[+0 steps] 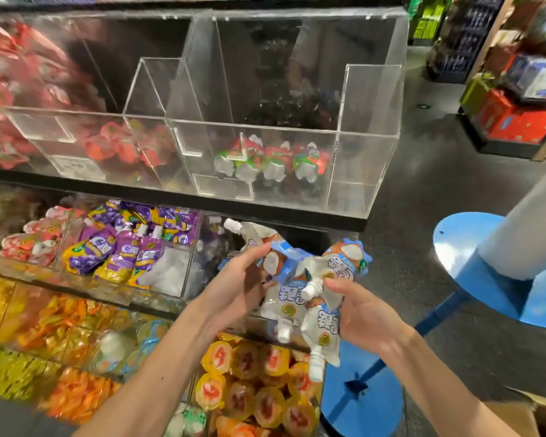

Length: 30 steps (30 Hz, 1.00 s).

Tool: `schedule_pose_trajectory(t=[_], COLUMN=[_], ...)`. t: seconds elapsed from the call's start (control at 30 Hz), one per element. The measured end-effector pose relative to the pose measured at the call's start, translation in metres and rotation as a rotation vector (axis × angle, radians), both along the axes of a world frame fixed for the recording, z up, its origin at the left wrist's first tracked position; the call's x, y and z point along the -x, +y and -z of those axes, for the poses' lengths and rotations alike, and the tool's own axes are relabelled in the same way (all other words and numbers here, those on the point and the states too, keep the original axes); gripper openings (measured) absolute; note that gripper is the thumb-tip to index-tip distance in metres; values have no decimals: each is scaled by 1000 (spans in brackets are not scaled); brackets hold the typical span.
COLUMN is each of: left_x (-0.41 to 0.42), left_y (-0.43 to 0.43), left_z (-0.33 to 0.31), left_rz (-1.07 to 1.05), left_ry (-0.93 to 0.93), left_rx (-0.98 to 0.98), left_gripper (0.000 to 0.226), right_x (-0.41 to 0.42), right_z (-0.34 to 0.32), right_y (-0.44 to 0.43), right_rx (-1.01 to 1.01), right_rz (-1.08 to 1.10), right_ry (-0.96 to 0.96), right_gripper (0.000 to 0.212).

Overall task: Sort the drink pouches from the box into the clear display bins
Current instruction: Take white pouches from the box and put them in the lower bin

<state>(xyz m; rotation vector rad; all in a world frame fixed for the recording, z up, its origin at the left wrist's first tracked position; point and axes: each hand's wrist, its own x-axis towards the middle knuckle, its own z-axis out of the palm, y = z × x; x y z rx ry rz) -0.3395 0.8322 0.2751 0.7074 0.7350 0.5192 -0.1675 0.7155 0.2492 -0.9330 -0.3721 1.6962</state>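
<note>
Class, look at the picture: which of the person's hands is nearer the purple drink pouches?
Left. The left hand is right of the purple drink pouches; the right hand is farther right, beyond the blue-and-white pouches both hands hold.

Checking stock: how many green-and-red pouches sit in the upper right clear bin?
4 green-and-red pouches, in a row along the bin front; others may be hidden behind.
</note>
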Motion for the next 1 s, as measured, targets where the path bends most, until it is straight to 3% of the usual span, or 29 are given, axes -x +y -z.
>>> schedule_pose_trajectory(t=[0.1, 0.23, 0.37, 0.43, 0.53, 0.67, 0.77, 0.83, 1.0], left_x=[8, 31, 38, 30, 17, 13, 10, 6, -2], left_y=[24, 62, 83, 87, 91, 100, 103, 100, 91], left_z=[5, 10, 14, 19, 38, 61, 62, 64, 73], left_rz=[-28, 78, 452, 713, 1109, 1438, 1518, 1551, 1666], left_ry=[49, 452, 861, 1022, 1202, 1328, 1364, 1386, 1458], left_rx=[-164, -702, -1279, -1463, -1591, -1619, -1523, -1563, -1689], left_gripper=[42, 36, 31, 37, 44, 42, 40, 37, 71], right_x=[-9, -11, -2, 2, 8, 13, 15, 17, 19], right_z=[4, 6, 4, 2, -4, -8, -8, -8, -7], right_y=[-5, -13, -20, -22, -23, -24, -23, -22, -20], right_rx=[18, 20, 31, 44, 52, 88, 105, 116, 127], right_rz=[16, 108, 222, 245, 244, 322, 368, 391, 422], right_ry=[3, -28, -43, -79, -108, -175, -206, -208, -206], right_gripper=[73, 81, 75, 77, 75, 44, 43, 44, 45])
